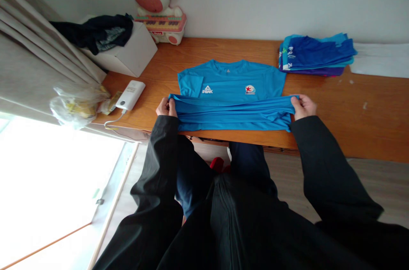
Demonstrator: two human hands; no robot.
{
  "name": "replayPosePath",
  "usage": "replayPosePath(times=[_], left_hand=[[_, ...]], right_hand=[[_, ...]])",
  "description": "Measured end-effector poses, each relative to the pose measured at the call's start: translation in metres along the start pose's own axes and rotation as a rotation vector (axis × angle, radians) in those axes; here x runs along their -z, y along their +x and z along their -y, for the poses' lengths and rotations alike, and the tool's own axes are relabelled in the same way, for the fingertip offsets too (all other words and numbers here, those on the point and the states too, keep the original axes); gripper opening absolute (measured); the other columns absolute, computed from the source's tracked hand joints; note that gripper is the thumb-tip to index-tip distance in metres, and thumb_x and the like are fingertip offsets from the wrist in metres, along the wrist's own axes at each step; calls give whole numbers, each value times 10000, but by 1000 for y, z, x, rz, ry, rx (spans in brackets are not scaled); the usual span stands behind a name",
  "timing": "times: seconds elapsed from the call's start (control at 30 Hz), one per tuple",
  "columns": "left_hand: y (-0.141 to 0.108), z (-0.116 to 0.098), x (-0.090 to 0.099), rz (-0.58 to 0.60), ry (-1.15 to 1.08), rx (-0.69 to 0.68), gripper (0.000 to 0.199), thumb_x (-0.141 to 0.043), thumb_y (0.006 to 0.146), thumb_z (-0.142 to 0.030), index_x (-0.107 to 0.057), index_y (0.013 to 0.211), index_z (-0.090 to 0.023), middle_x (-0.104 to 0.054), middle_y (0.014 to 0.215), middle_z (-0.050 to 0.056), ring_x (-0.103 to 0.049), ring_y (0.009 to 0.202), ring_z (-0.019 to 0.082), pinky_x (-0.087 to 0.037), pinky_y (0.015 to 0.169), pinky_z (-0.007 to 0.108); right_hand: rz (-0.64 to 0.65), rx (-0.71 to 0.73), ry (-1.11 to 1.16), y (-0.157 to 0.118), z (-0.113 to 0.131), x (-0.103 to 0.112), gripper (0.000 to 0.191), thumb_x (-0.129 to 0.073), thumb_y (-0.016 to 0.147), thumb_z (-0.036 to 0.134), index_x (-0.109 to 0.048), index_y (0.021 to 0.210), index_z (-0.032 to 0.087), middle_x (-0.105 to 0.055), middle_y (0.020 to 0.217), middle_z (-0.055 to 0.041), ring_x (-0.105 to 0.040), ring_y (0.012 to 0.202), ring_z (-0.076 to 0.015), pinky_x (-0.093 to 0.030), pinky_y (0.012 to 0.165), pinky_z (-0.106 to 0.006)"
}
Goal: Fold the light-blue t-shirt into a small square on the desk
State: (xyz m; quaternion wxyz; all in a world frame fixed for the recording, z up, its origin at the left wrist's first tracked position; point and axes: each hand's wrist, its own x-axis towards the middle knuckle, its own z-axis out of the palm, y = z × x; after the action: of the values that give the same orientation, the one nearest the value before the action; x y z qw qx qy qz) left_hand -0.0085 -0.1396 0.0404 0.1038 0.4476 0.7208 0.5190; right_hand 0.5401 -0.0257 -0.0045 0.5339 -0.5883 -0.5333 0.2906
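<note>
Left hand (pixel 166 107) closed, pinching the left end of the folded-up lower edge of the blue T-shirt (pixel 230 87). Right hand (pixel 303 106) closed the same way on the right end of that fold. Fabric is stretched fairly taut between the two hands, a long horizontal band, doubled over onto the shirt body.

Shirt lies flat on the wooden surface (pixel 351 108), chest side up, collar on the far side from the hands. White "PEAK" logo just beyond the left hand's end, round red-and-white badge nearer the right hand's end. Near hem of the bundle sits close to the surface edge by the person's body. Both arms in black sleeves.

Beyond the right hand, toward the wall: stack of folded blue shirts (pixel 316 55), a purple layer at the bottom, well apart from the held shirt. Just past the stack, a white sheet (pixel 381 60) along the wall.

Out from the left hand: white power bank (pixel 130 95) with a cable hanging off it, near the surface edge. Further out, a crumpled clear plastic bag (pixel 76 106) against the curtain (pixel 28 48). Beyond that, a white box (pixel 128 55) with a dark garment (pixel 96 31) draped on top, and a cow-shaped toy keyboard (pixel 158 1) against the wall.
</note>
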Motion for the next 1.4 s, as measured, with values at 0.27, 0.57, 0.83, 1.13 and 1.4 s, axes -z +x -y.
replayPosePath(times=[0.27, 0.57, 0.83, 1.13, 1.4], left_hand=[[0, 1, -1, 5, 3, 19, 492, -646, 1031, -542, -417, 720, -236, -303, 663, -43, -323, 674, 141, -242, 674, 339], [-1, 2, -2, -18, -24, 4, 497, -667, 1050, -490, -398, 723, -231, -287, 665, -50, -307, 652, 128, -223, 660, 343], [0, 6, -3, -26, -5, -29, 446, -666, 1047, -460, -445, 735, -231, -320, 650, -50, -318, 637, 126, -238, 650, 339], [0, 9, -3, -29, -36, -37, 410, -675, 1064, -399, -472, 756, -221, -327, 645, -61, -318, 623, 109, -231, 627, 323], [2, 15, -4, -16, -31, -29, 418, -664, 1087, -435, -493, 781, -208, -347, 665, -62, -316, 611, 91, -236, 611, 286]], right_hand=[[3, -2, -20, -3, 8, -1, 266, -817, 883, 438, -786, 1005, 204, -801, 918, -42, -713, 823, -204, -624, 877, -325], [-2, 27, -11, 1, -3, 0, 257, -807, 885, 416, -806, 1023, 199, -804, 928, -49, -711, 820, -204, -617, 864, -326], [-13, 6, -12, 4, -6, 0, 309, -847, 848, 470, -787, 1002, 209, -792, 888, -47, -695, 809, -215, -619, 850, -345], [-3, -19, -52, 2, -3, 1, 234, -771, 906, 386, -776, 1038, 193, -788, 927, -50, -682, 824, -194, -585, 849, -304], [59, -71, -82, -1, 8, 4, 155, -720, 977, 341, -733, 1070, 218, -803, 1000, -76, -698, 882, -221, -594, 909, -333]])
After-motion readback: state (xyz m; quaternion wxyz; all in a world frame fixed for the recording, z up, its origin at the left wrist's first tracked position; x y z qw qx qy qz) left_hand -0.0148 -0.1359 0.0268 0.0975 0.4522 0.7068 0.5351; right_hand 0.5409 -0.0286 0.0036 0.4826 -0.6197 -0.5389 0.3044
